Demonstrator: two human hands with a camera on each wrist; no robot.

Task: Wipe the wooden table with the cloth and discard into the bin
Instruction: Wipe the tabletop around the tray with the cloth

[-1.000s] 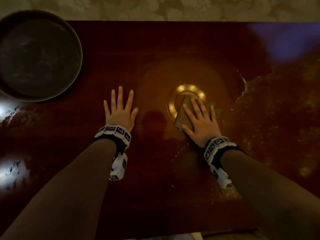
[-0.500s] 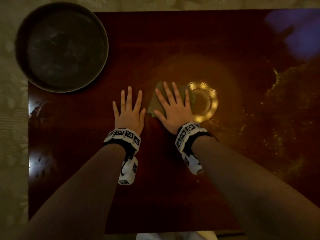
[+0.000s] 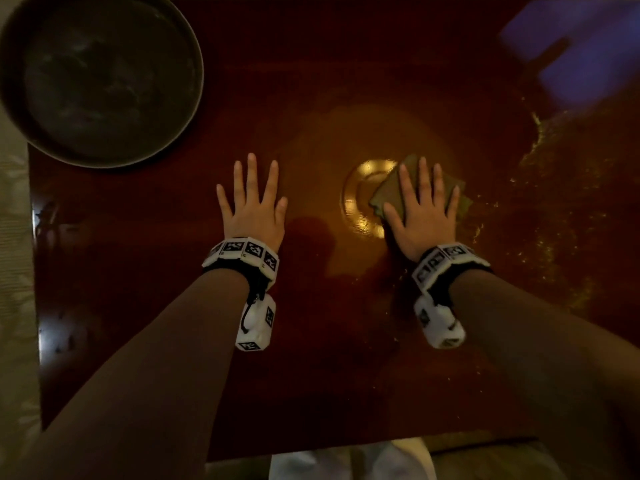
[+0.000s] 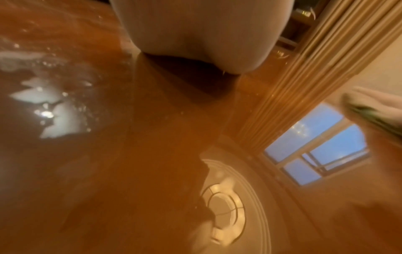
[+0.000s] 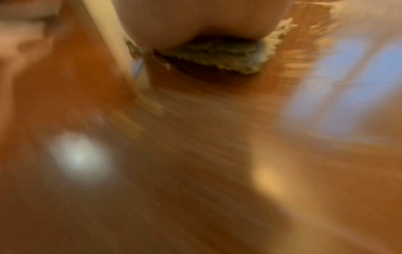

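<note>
1. Half a second earlier the cloth (image 3: 420, 192) lay just beside the left hand, left of the ring-shaped lamp reflection; now it sits on the right edge of that reflection (image 3: 363, 199), right of the frame's centre in the head view, and the two hands are well apart.
2. Olive-green and folded, the cloth lies flat on the wooden table (image 3: 311, 358), its corners sticking out beyond the fingers at the top and on both sides.
3. The right hand (image 3: 424, 216) lies palm down on the cloth, fingers straight and slightly spread, pressing it to the table rather than curling round it.
4. In the right wrist view the picture is smeared with motion blur; the cloth's frayed edge (image 5: 217, 55) shows under the heel of the hand.
5. The left hand (image 3: 254, 209) lies flat on the bare wood left of centre, fingers straight and fanned wide, holding nothing.
6. The left wrist view shows the glossy tabletop (image 4: 130, 154) mirroring a ceiling lamp and a window.
7. Both wrists carry white bands with black square markers.
8. A dark round bin (image 3: 100, 77) stands in the upper left of the head view, overlapping the table's corner.
9. Speckled residue (image 3: 540, 202) glints along the right side of the table.
</note>
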